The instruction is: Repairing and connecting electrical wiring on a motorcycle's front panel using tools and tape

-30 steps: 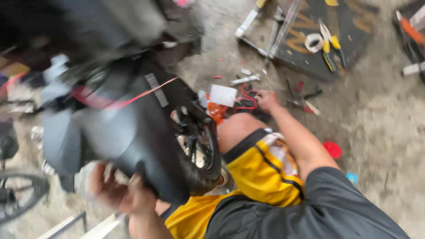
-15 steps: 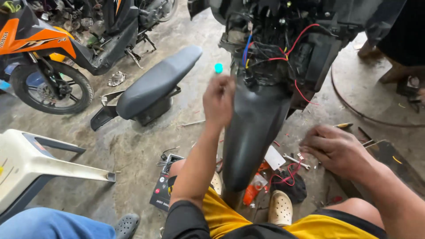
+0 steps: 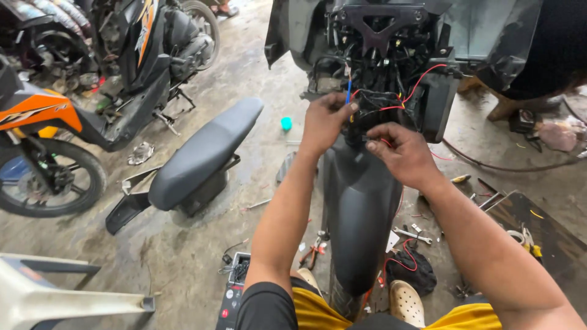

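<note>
Half a second ago the right hand (image 3: 405, 154) was resting low beside the black fender (image 3: 361, 208); now it is lifting to the wiring bundle (image 3: 385, 101) and pinching a red wire (image 3: 386, 142), fingers curled. The left hand (image 3: 324, 122), just beside it, is closing on a blue wire (image 3: 348, 90). What the fingertips are gripping deeper among the tangled cables is hard to make out.

Only package-type thing here is a flat black box (image 3: 231, 299) with small red and white markings, lying on the floor at bottom center-left. No signs or screens.
</note>
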